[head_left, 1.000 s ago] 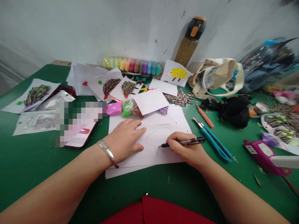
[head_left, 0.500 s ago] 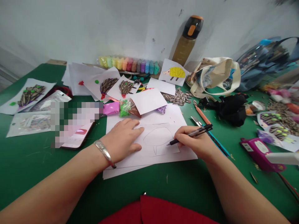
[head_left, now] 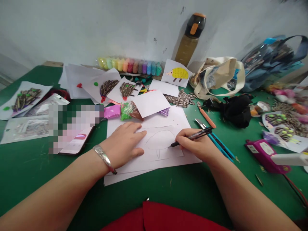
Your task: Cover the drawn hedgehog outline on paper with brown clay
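Sketched dome (head_left: pixel 160 140) lies crosswise between our hands, folks: right hand (head_left: pixel 192 142) pinches a black pen (head_left: pixel 199 133), tip near the dome's lower-right edge; left hand (head_left: pixel 125 140) rests palm-down, gripping nothing.

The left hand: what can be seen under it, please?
White paper extends beneath the left hand and shows beyond its edges. Any marks directly under the hand are covered.

The pen (head_left: pixel 198 134) is showing mostly black against white paper (head_left: pixel 154 139); far packets (head_left: pixel 130 65) are running from yellow to teal.
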A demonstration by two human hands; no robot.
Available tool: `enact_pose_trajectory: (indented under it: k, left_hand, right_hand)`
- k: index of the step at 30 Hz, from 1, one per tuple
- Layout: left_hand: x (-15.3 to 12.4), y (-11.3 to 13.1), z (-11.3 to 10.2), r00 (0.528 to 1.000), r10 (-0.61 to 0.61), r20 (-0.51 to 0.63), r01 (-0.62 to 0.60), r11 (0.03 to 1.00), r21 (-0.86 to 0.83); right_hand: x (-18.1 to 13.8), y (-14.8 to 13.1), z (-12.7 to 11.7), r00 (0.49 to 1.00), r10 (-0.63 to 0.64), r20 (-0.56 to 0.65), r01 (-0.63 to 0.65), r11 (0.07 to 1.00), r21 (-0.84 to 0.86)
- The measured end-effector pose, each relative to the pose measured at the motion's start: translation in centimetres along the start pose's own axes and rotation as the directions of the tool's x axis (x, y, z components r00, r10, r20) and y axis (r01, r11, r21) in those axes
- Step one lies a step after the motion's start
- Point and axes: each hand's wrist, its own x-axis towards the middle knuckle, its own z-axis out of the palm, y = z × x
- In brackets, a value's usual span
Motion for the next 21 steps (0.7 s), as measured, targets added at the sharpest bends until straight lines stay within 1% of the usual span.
enact_pose_trajectory:
  k: [7, 13, 17, 21]
  left_hand:
    - [0.05, -0.11, 0.09, 1.0, 0.001, -0.01, -0.001, 1.0, -0.006]
    - [-0.01, -0.13, 0.05, 1.0, 0.004, -0.003, -0.004, 1.0, -0.007]
    - [-0.05, -0.07, -0.06, 1.0, 0.002, 0.007, -0.002, 1.0, -0.002]
    - [0.0, -0.04, -0.07, 1.0, 0.004, 0.021, -0.004, 1.0, 0.023]
  right_hand:
    - [0.02, 0.0, -0.42, 0.996, 0.046, 0.075, -0.047, 0.999, 0.009]
    - [-0.11, 0.29, -0.81, 0.989, 0.054, 0.138, -0.055, 0.998, 0.008]
    - [-0.08, 0.35, -0.67, 0.992, 0.055, 0.114, -0.057, 0.998, 0.017]
    - [0.1, 0.41, -0.44, 0.999, 0.026, 0.029, -0.027, 0.999, 0.036]
